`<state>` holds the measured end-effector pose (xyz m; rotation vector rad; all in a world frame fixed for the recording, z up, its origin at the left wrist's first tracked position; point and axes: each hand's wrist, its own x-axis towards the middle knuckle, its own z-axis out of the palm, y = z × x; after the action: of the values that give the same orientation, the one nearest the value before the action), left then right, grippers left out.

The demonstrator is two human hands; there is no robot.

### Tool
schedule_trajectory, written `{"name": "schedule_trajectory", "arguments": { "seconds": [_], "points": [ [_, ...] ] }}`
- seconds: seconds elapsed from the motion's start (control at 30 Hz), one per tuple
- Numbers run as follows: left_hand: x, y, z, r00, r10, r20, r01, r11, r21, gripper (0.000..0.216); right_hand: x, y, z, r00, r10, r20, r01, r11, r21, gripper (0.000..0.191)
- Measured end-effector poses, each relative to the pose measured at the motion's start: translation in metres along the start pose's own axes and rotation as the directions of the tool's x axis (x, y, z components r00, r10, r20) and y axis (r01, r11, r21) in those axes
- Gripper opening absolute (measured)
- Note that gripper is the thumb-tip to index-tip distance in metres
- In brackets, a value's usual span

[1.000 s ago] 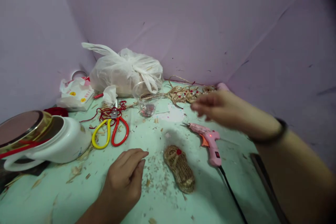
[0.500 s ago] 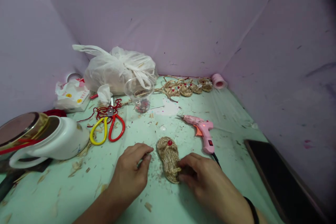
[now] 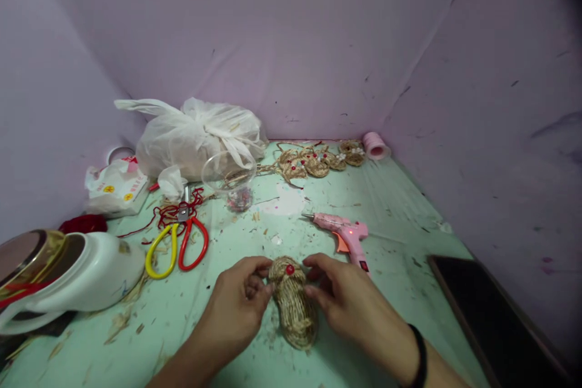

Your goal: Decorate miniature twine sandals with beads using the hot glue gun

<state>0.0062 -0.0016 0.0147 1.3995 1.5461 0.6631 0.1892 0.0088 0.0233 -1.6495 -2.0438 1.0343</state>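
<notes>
A small woven straw sandal point(image 3: 293, 309) with a red bead at its toe lies on the green table point(image 3: 391, 206) in front of me. My left hand point(image 3: 236, 309) pinches its left side near the toe, fingers curled. My right hand point(image 3: 345, 300) grips the right side, thumb and fingers closed on the weave near the bead. A black band circles my right wrist.
A pink glue gun point(image 3: 343, 233) lies just behind my right hand. Scissors with one yellow and one red handle point(image 3: 177, 242) and red thread lie to the left. A white pot point(image 3: 68, 273), a tied plastic bag point(image 3: 200, 133), a clear cup point(image 3: 230, 179), several finished straw pieces point(image 3: 313, 160) and a pink spool point(image 3: 375, 145) also stand about. A dark slab point(image 3: 495, 321) sits at right.
My right hand came back from the far pile of straw pieces to the sandal. Both hands then slid up to its toe end and closed on it.
</notes>
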Motion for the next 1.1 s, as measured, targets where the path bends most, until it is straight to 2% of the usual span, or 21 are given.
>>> {"name": "schedule_trajectory", "arguments": {
  "seconds": [0.1,0.17,0.27,0.37,0.43,0.5,0.6,0.67,0.77,0.97,1.1],
  "points": [
    [0.004,-0.004,-0.001,1.0,0.007,0.021,-0.001,0.961,-0.276,0.036,0.006,0.005,0.014,0.994,-0.036,-0.1,0.053,0.985,0.167,0.017],
    [0.008,-0.006,0.0,0.999,0.031,0.022,-0.02,0.918,-0.397,0.041,0.007,0.009,0.019,0.984,0.006,-0.18,0.045,0.961,0.275,0.016],
    [0.012,-0.009,0.005,0.999,0.037,-0.009,-0.037,0.915,-0.402,0.035,0.007,0.012,0.02,0.987,0.044,-0.155,0.005,0.953,0.304,0.014],
    [0.012,-0.011,0.011,0.988,0.059,-0.145,-0.106,0.935,-0.339,0.027,0.005,0.012,0.015,0.991,0.031,-0.129,-0.001,0.975,0.223,0.013],
    [0.011,-0.011,0.013,0.974,0.033,-0.224,-0.109,0.937,-0.332,0.024,0.003,0.011,0.012,0.983,0.029,-0.183,0.004,0.985,0.175,0.016],
    [0.01,-0.011,0.014,0.971,-0.043,-0.236,-0.05,0.925,-0.376,0.022,0.005,0.012,0.012,0.969,0.034,-0.243,0.014,0.981,0.191,0.018],
    [0.009,-0.009,0.016,0.978,-0.091,-0.187,-0.001,0.897,-0.442,0.02,0.011,0.016,0.018,0.969,0.051,-0.242,0.046,0.925,0.378,0.015],
    [0.01,-0.008,0.018,0.978,-0.018,-0.208,-0.069,0.914,-0.4,0.013,0.017,0.019,0.024,0.976,0.049,-0.211,0.058,0.878,0.475,0.014],
    [0.01,-0.008,0.02,0.963,0.097,-0.252,-0.169,0.944,-0.283,0.004,0.021,0.021,0.031,0.974,0.029,-0.224,0.084,0.874,0.479,0.012],
    [0.012,-0.008,0.023,0.955,0.141,-0.26,-0.177,0.977,-0.121,0.005,0.02,0.017,0.027,0.968,-0.04,-0.248,0.142,0.901,0.411,0.008],
    [0.013,-0.007,0.024,0.95,0.17,-0.261,-0.186,0.982,-0.037,0.007,0.02,0.019,0.029,0.972,-0.011,-0.233,0.115,0.89,0.441,0.01]
  ]
}}
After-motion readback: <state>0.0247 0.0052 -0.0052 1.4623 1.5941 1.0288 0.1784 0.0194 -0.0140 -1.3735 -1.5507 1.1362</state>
